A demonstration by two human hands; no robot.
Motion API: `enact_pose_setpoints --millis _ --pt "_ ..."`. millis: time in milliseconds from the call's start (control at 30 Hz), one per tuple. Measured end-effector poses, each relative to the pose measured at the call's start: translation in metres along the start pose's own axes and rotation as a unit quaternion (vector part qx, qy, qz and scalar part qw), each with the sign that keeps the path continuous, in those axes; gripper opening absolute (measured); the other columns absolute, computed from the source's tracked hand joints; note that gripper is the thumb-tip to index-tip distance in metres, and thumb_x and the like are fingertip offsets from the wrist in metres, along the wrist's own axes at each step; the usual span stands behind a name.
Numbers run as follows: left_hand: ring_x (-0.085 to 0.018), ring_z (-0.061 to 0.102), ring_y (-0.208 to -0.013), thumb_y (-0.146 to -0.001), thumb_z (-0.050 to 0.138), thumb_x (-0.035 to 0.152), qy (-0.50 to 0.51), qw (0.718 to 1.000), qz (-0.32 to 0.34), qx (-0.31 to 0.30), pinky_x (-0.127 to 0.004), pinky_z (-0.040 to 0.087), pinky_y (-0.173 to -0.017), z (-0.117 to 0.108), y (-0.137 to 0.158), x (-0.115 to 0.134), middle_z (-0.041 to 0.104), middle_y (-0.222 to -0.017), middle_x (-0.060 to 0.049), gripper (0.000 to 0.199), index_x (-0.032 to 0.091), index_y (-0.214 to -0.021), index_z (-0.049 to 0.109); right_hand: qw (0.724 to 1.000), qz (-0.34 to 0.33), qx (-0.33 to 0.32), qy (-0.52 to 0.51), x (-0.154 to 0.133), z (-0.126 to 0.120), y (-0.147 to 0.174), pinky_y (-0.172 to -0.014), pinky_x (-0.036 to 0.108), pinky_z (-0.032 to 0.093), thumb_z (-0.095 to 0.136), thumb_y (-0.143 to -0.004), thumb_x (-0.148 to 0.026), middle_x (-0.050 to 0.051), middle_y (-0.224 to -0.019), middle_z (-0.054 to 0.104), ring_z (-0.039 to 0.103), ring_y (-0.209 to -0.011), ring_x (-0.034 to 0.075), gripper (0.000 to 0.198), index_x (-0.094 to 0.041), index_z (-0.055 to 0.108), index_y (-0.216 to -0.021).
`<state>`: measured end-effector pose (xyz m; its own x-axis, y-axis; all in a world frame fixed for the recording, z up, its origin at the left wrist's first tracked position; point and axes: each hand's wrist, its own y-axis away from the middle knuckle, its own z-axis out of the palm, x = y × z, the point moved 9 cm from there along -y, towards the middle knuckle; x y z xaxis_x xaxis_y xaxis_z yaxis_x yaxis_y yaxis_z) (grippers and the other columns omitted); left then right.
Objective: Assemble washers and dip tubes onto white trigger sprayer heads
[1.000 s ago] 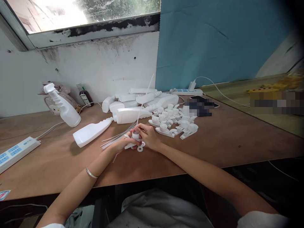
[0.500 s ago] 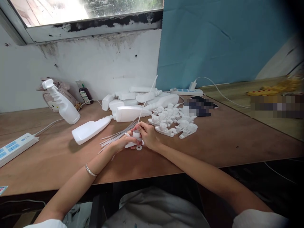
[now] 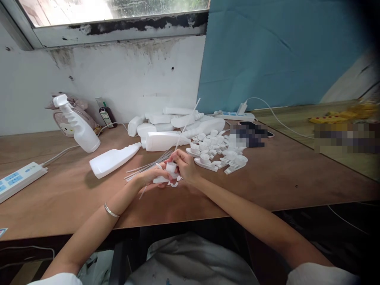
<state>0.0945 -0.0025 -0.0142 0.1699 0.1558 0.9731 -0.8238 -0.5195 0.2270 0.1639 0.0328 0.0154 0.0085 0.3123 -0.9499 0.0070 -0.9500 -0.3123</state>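
Observation:
My left hand [image 3: 154, 175] is closed around a white spray nozzle head [image 3: 171, 168], its round collar facing up. Pinched in my right hand [image 3: 184, 164] is a thin white plastic tube [image 3: 190, 118], which rises at a slant from the fingers. The tube's lower end is at the nozzle's collar; my fingers hide whether it sits inside. Just under the hands, a small white ring [image 3: 173, 184] shows by the nozzle. More loose tubes [image 3: 139, 171] lie in a bundle behind my left hand. Several spare nozzle heads [image 3: 208, 158] are heaped to the right.
A white bottle [image 3: 113, 160] lies on the brown table [image 3: 252, 190], with a pile of bottles [image 3: 163, 140] behind. An assembled spray bottle [image 3: 81, 128] stands at left near a dark bottle [image 3: 107, 116]. Power strips [image 3: 22, 180] and a phone [image 3: 268, 133] are also there.
The nozzle head has tilted slightly in my left hand. The tube in my right hand has shifted a little. The view has moved slightly.

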Motion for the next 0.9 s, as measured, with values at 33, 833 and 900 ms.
enact_pose_setpoints --millis 33,833,900 --pt "-0.008 0.044 -0.051 -0.061 0.061 0.018 -0.019 1.000 -0.002 -0.024 -0.019 0.031 -0.039 0.004 0.000 0.000 0.055 -0.070 -0.003 0.025 0.015 -0.085 0.056 0.999 0.000 0.018 -0.027 -0.001 -0.005 -0.002 -0.045 0.024 0.043 0.037 -0.086 -0.045 -0.004 -0.049 0.056 0.050 -0.040 0.011 0.030 -0.020 0.044 -0.071" --pt "-0.013 0.046 -0.063 -0.050 0.067 0.019 0.073 0.994 0.042 -0.071 -0.022 0.034 -0.047 -0.002 0.005 0.007 0.056 -0.081 -0.006 0.029 0.016 -0.075 0.052 0.826 -0.179 -0.151 0.513 0.004 0.023 -0.012 -0.081 0.026 0.041 0.045 -0.080 -0.006 0.010 -0.107 0.059 0.053 -0.099 0.018 0.034 -0.014 0.054 -0.112" --pt "-0.013 0.047 -0.064 -0.051 0.066 0.018 0.089 0.994 0.057 -0.031 -0.022 0.035 -0.048 -0.011 0.003 0.008 0.055 -0.076 -0.005 0.029 0.016 -0.076 0.051 0.829 -0.184 -0.147 0.508 0.002 0.022 -0.010 -0.084 0.028 0.041 0.046 -0.078 -0.007 0.013 -0.122 0.051 0.051 -0.107 0.020 0.041 -0.013 0.049 -0.119"
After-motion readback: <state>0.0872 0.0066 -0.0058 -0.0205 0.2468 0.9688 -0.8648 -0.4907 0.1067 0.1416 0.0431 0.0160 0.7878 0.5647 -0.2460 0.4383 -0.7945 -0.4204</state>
